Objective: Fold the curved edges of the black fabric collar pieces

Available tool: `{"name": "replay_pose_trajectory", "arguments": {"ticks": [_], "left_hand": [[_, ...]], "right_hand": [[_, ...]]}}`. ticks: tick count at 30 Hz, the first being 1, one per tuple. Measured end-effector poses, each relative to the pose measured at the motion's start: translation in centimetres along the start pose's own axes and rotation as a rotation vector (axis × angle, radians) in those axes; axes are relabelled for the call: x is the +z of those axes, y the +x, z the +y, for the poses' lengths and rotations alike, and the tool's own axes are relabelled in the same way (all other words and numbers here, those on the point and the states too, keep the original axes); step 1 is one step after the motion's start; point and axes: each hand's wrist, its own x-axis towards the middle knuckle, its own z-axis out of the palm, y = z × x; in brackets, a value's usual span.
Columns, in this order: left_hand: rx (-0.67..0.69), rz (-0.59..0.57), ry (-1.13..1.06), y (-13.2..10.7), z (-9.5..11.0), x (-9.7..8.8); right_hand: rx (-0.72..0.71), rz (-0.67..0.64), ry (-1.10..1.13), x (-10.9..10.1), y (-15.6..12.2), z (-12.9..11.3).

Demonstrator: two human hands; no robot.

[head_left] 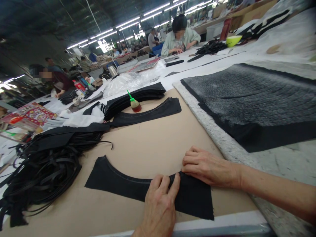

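A curved black fabric piece [123,184] lies on the tan board, with a stitched line along its concave upper edge. My left hand [161,200] rests on its middle, fingertips pressing down at the curved edge and the index finger apart from the others. At the piece's right part, my right hand [204,166] has its fingers curled together on the upper edge; the fingertips are partly hidden. The two hands are close together but apart.
The tan board [148,144] bears a green-capped bottle [135,105] beside stacked black pieces [138,95]. A heap of black strips [46,171] lies left. Dark speckled fabric [247,95] covers the right side. A person [181,38] works across the table; another person [59,80] is at left.
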Motion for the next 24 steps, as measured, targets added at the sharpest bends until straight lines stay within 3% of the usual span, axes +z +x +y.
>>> {"name": "replay_pose_trajectory", "arguments": {"ticks": [6, 10, 24], "left_hand": [[0.074, 0.102, 0.021, 0.5, -0.2, 0.2], [0.162, 0.033, -0.001, 1.3, 0.0, 0.1], [0.152, -0.040, 0.121, 2.3, 0.7, -0.1]], "right_hand": [[-0.029, 0.011, -0.030, -0.2, -0.4, -0.1], [-0.025, 0.007, -0.040, -0.2, -0.4, -0.1], [-0.004, -0.013, -0.114, -1.2, -1.0, 0.1]]}}
